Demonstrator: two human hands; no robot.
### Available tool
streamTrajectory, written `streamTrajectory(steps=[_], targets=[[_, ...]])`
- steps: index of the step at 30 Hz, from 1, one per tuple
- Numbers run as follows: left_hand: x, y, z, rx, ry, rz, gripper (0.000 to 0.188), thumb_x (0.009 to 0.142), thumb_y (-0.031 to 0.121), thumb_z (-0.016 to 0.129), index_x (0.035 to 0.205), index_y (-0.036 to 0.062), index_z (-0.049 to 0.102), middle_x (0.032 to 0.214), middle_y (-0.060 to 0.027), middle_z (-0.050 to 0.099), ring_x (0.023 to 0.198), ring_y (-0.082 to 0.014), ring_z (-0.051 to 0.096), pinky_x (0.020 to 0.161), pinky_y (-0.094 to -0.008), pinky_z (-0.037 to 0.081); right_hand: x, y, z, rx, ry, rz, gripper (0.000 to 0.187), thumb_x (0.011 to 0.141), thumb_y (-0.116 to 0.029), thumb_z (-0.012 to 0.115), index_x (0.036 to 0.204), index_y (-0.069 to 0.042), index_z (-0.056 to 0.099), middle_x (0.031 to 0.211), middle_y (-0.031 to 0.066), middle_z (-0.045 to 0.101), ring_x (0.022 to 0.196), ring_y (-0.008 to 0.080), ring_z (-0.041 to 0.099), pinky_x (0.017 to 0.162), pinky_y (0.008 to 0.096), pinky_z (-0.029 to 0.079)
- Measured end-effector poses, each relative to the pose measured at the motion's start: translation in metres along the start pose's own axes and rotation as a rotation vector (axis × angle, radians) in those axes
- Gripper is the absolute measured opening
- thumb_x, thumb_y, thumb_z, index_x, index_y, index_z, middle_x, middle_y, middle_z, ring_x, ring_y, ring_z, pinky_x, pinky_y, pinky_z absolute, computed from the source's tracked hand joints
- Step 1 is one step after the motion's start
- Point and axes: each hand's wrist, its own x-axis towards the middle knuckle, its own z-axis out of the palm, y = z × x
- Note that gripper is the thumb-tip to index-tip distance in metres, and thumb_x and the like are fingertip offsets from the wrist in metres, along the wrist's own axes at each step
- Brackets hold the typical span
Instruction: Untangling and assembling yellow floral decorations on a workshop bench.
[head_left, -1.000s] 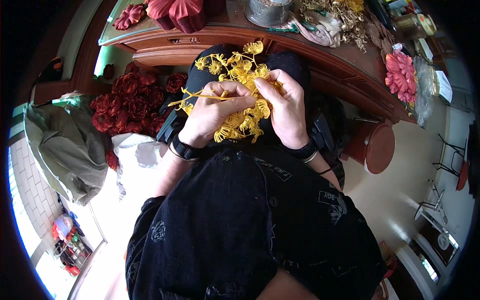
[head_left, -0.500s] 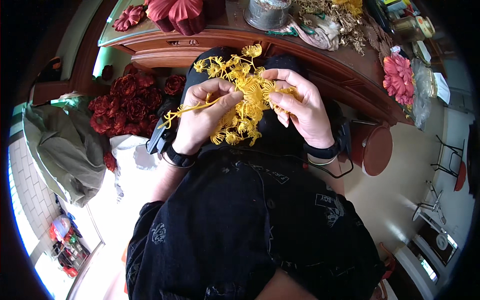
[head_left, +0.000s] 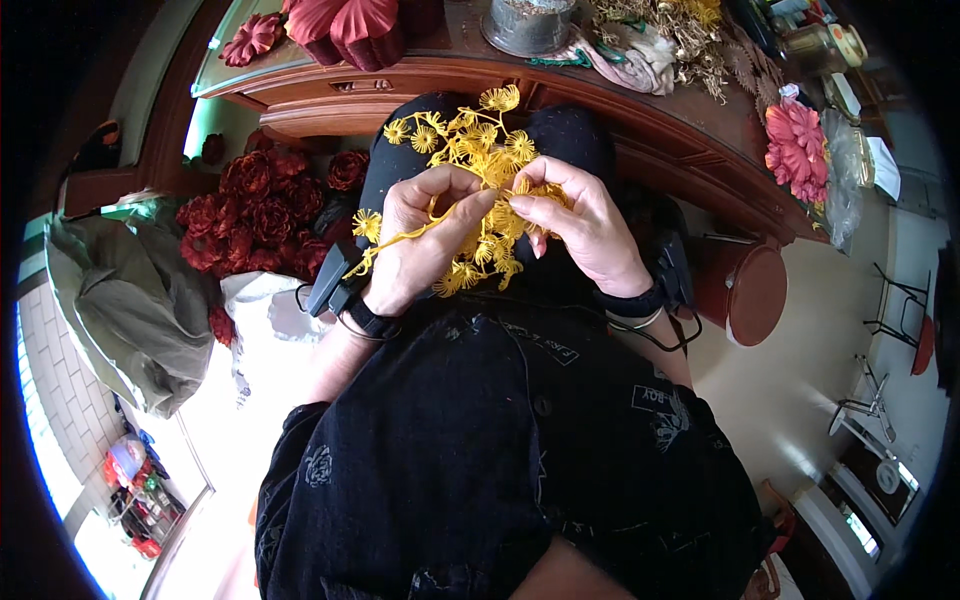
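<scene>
Yellow flower sprig (head_left: 480, 170) pinched between both hands' fingers (head_left: 470, 205), desk edge (head_left: 640, 110) just beyond

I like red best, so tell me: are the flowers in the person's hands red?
No, both the left hand and the right hand hold a bunch of yellow flowers; the red flowers lie to the side.

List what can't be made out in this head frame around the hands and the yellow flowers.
- Head view: left hand palm side is turned away, so its grip on the yellow flower bunch is hidden.
- Right hand fingertips sink into the blooms.
- Metal pot is cut by the top edge.
- Dark red flowers run behind the left forearm.
</scene>
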Motion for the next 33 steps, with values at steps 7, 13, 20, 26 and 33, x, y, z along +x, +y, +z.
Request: streamTrajectory(steps=[7, 13, 20, 26, 33], targets=[[-0.002, 0.001, 0.006, 0.063, 0.029, 0.054, 0.009, 0.090, 0.008, 0.063, 0.089, -0.0011, 0.061, 0.067, 0.0036, 0.056, 0.058, -0.0004, 0.047, 0.051, -0.0175, 0.037, -0.001, -0.002, 0.006, 0.054, 0.019, 0.025, 0.024, 0.089, -0.015, 0.064, 0.106, 0.001, 0.057, 0.076, -0.0006, 0.058, 0.055, 0.0034, 0.053, 0.048, 0.0166, 0.044], [-0.003, -0.002, 0.010, 0.140, 0.077, 0.118, 0.009, 0.089, 0.007, 0.063, 0.088, -0.0017, 0.062, 0.067, 0.0032, 0.056, 0.059, -0.0006, 0.047, 0.051, -0.0182, 0.037, -0.003, 0.002, 0.012, 0.018, 0.030, -0.004, 0.023, 0.090, -0.016, 0.063, 0.105, 0.001, 0.057, 0.075, 0.0000, 0.059, 0.054, 0.0028, 0.052, 0.047, 0.0164, 0.042], [-0.001, 0.001, 0.002, 0.000, 0.068, -0.010, 0.005, 0.088, 0.005, 0.063, 0.086, 0.0005, 0.063, 0.067, 0.0035, 0.057, 0.057, -0.0008, 0.048, 0.050, -0.0181, 0.038, -0.009, -0.007, 0.009, -0.048, 0.154, -0.028, 0.008, 0.090, -0.009, 0.060, 0.090, -0.002, 0.056, 0.069, -0.0011, 0.053, 0.050, 0.0009, 0.043, 0.042, 0.0180, 0.034], [0.015, -0.001, -0.048, -0.407, 0.269, 0.004, 0.005, 0.087, 0.005, 0.059, 0.083, 0.0033, 0.061, 0.078, 0.0005, 0.059, 0.070, -0.0062, 0.053, 0.063, -0.0194, 0.043, -0.033, -0.031, -0.019, -0.046, 0.256, -0.101, 0.007, 0.090, -0.009, 0.059, 0.092, -0.002, 0.059, 0.067, -0.0019, 0.054, 0.048, 0.0006, 0.044, 0.041, 0.0158, 0.034], [0.022, -0.014, -0.012, -0.620, 0.098, -0.065, 0.011, 0.092, 0.011, 0.055, 0.093, 0.0018, 0.061, 0.089, -0.0022, 0.060, 0.080, -0.0089, 0.052, 0.074, -0.0229, 0.041, -0.009, -0.025, 0.006, -0.176, 0.048, -0.097, 0.012, 0.090, -0.012, 0.063, 0.094, -0.001, 0.064, 0.079, 0.0014, 0.063, 0.064, 0.0056, 0.057, 0.056, 0.0210, 0.046]])
